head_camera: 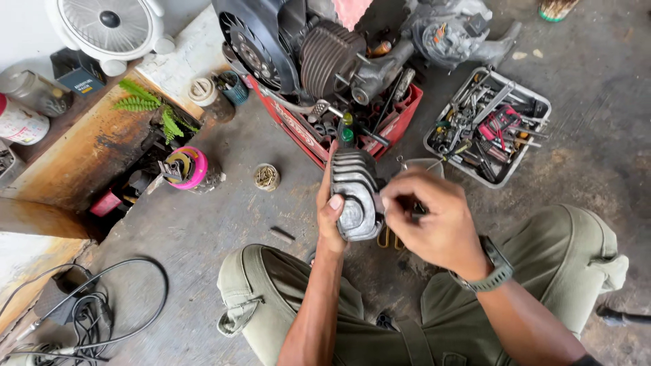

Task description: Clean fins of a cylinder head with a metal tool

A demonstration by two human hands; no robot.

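Observation:
My left hand [330, 207] grips a grey finned metal engine part [355, 193], holding it upright over the concrete floor between my knees. Thumb and fingers wrap its left side. My right hand [426, 217], with a green watch on the wrist, pinches at the part's right edge; whatever small thing sits in its fingertips is too small to make out. Just beyond the part lies a red tray [400, 118] carrying a dark engine [319, 54] with a finned cylinder.
A grey tray of hand tools [488, 125] sits to the right. On the left are a pink-rimmed tub [188, 168], a small round tin [266, 176], a white fan [112, 27], jars and a rusty ledge. Black cables [102, 312] coil at lower left.

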